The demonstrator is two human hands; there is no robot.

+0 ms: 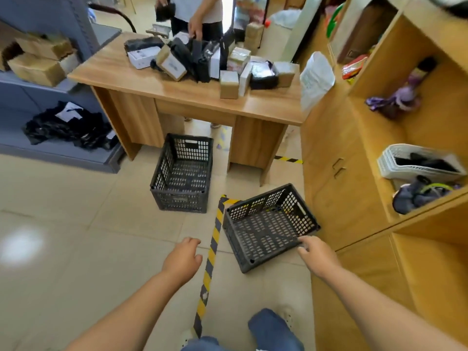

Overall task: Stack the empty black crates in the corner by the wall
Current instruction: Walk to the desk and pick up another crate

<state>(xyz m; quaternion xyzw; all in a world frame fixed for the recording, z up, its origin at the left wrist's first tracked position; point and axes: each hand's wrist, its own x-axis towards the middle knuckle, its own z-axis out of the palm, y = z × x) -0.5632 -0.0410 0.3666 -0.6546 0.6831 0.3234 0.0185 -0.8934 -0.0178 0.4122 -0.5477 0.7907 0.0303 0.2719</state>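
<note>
Two empty black perforated crates stand on the tiled floor. The near crate (pixel 268 229) sits askew beside the wooden cabinet, on the right of the striped floor tape. The far crate (pixel 182 173) stands upright in front of the desk. My right hand (pixel 317 254) reaches to the near crate's front right rim, fingers extended and touching or almost touching it, holding nothing. My left hand (pixel 182 257) hovers over the floor left of the tape, fingers loosely curled, empty, a short way from the near crate.
A wooden desk (pixel 141 79) piled with parcels stands behind the far crate, with a person behind it. A tall wooden shelf cabinet (pixel 354 188) runs along the right. Blue shelving (pixel 63 158) with black bags is at the left. Yellow-black tape (pixel 210 262) crosses the floor.
</note>
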